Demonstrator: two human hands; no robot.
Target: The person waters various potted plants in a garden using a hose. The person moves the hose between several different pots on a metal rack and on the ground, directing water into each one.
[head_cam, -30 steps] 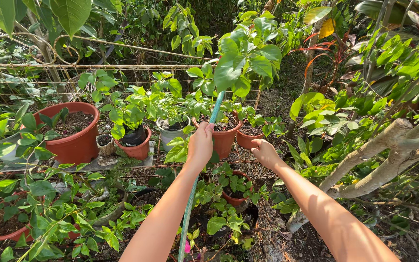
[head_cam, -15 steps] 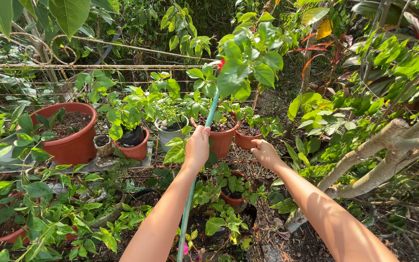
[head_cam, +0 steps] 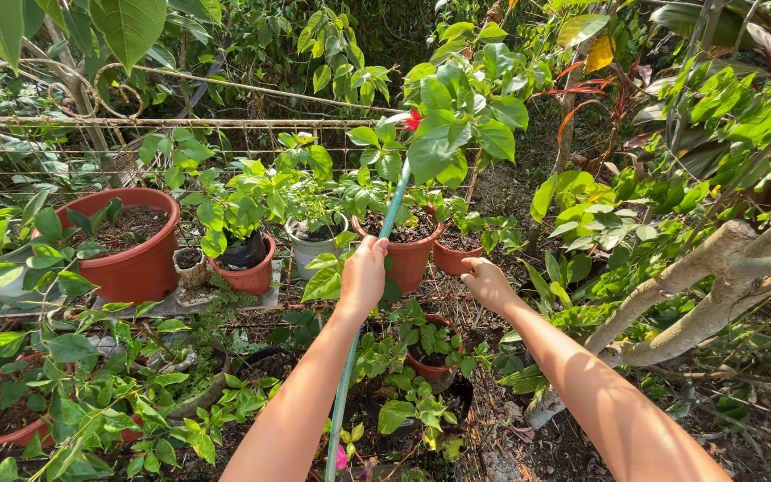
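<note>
My left hand point(head_cam: 364, 275) grips a teal garden hose point(head_cam: 344, 393) that runs up from the bottom of the view and past my fist toward a leafy plant in a terracotta pot point(head_cam: 406, 253). The hose's end point(head_cam: 395, 198) disappears among the leaves. My right hand point(head_cam: 488, 282) reaches out just right of that pot, close to a smaller terracotta pot point(head_cam: 452, 257). Its fingers are loosely curled and hold nothing.
A big terracotta pot point(head_cam: 131, 259) of soil stands at left, with smaller pots point(head_cam: 247, 272) and a grey pot point(head_cam: 307, 245) beside it. More potted plants point(head_cam: 430, 353) sit below my arms. A wire fence point(head_cam: 136, 120) runs behind. Thick pale branches point(head_cam: 716, 286) cross at right.
The hose tip has tilted slightly, and the leafy branch above it has shifted, showing a red flower. Both hands stay almost where they were.
</note>
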